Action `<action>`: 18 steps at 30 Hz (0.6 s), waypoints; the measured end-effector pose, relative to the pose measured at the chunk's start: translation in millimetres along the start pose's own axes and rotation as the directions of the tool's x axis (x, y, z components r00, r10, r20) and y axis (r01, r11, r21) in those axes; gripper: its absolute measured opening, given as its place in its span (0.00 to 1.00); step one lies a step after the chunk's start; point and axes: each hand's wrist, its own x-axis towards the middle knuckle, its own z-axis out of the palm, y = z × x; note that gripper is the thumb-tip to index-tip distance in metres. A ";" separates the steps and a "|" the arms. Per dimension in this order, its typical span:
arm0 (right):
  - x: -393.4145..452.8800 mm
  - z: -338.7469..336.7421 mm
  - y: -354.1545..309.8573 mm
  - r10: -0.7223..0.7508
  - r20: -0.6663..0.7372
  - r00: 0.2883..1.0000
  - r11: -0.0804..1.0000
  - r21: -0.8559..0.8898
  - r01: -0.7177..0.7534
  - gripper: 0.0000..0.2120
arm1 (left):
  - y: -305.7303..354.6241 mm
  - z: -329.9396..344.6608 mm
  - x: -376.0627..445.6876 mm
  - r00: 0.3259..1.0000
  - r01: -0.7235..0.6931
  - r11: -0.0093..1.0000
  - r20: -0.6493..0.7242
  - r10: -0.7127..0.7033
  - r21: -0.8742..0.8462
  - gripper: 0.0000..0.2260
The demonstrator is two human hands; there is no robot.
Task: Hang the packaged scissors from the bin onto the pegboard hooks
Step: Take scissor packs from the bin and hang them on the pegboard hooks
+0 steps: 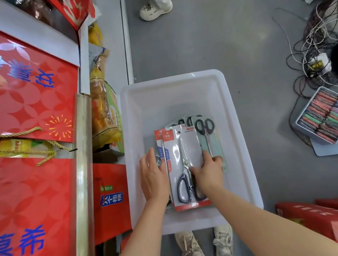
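Inside bin (pixel 179 86): right hand (pixel 209 171) pinches scissors pack (pixel 181 148); left hand (pixel 153 179) spread flat.

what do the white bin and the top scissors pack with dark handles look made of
White rectangular bin: likely plastic, smooth and slightly translucent with rounded moulded rims. Top scissors pack: printed red-and-white card under a glossy clear blister showing glare; blades look like shiny metal, dark handles probably plastic.

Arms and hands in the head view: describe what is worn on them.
Both forearms are bare with no sleeve in view. The left hand and right hand wear no gloves, and no rings, watch or bracelet are visible on either wrist.
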 end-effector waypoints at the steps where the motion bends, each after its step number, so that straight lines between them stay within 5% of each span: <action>1: 0.1 -0.8 -1.6 0.002 -0.011 1.000 0.999 0.049 -0.001 0.25 | 0.8 1.1 2.0 0.998 0.050 0.999 0.023 -0.050 -0.020 0.24; 5: -6.3 -6.0 -5.5 -0.067 -0.047 0.997 0.973 0.216 0.075 0.26 | 3.6 4.1 12.0 0.973 0.227 0.969 0.076 -0.220 -0.095 0.19; 10: -4.7 -30.4 1.2 0.036 -0.081 0.996 0.923 0.385 -0.002 0.21 | 5.5 16.5 27.9 0.900 0.436 0.856 0.162 -0.406 -0.279 0.13; 18: -8.1 -53.0 13.6 0.103 -0.151 0.983 0.864 0.503 -0.013 0.18 | 13.7 26.5 25.6 0.903 0.430 0.869 0.131 -0.410 -0.245 0.34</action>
